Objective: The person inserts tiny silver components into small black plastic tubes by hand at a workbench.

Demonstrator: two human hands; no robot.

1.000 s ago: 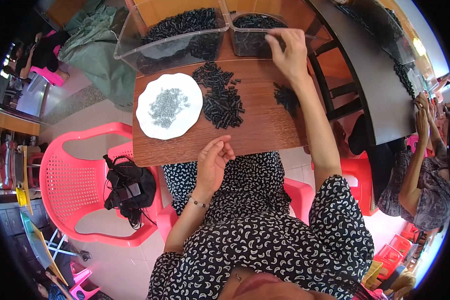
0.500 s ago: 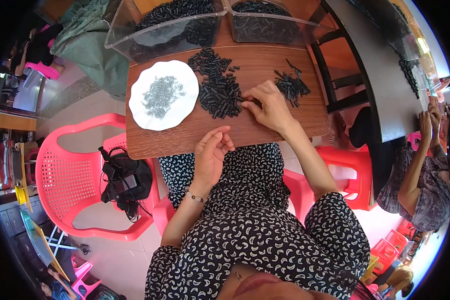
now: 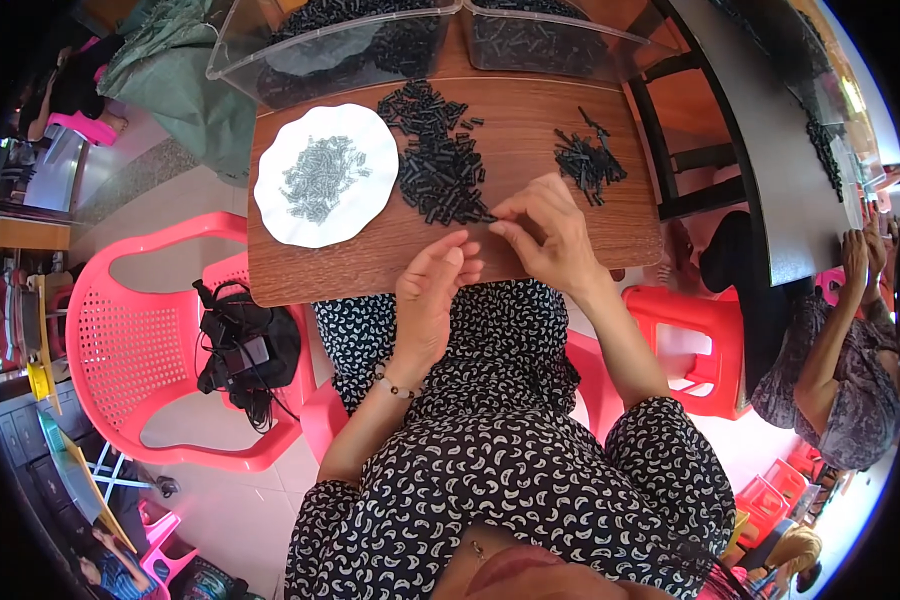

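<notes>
At the near edge of the black tube pile (image 3: 440, 180), my right hand (image 3: 552, 235) pinches a small black tube (image 3: 486, 218) between thumb and forefinger. My left hand (image 3: 432, 295) is raised by the table's front edge, its fingers curled and the thumb close to the forefinger. Whatever sits between those left fingertips is too small to make out. Left of the pile, a white scalloped plate (image 3: 369, 211) holds many tiny clear pieces (image 3: 322, 178). A smaller heap of black pieces with thin stems (image 3: 590, 165) lies on the right side of the table.
Two clear plastic bins (image 3: 355, 75) of black tubes stand along the far edge of the brown wooden table (image 3: 530, 120). A pink chair (image 3: 135, 345) with a black bag (image 3: 250, 345) is at left. To the right are a red stool (image 3: 685, 345), a dark table (image 3: 770, 170) and another person's hands (image 3: 860, 250).
My right hand has drawn slightly nearer to me along the pile's edge. My left hand has lifted a little and moved toward it. The view has shifted slightly.
</notes>
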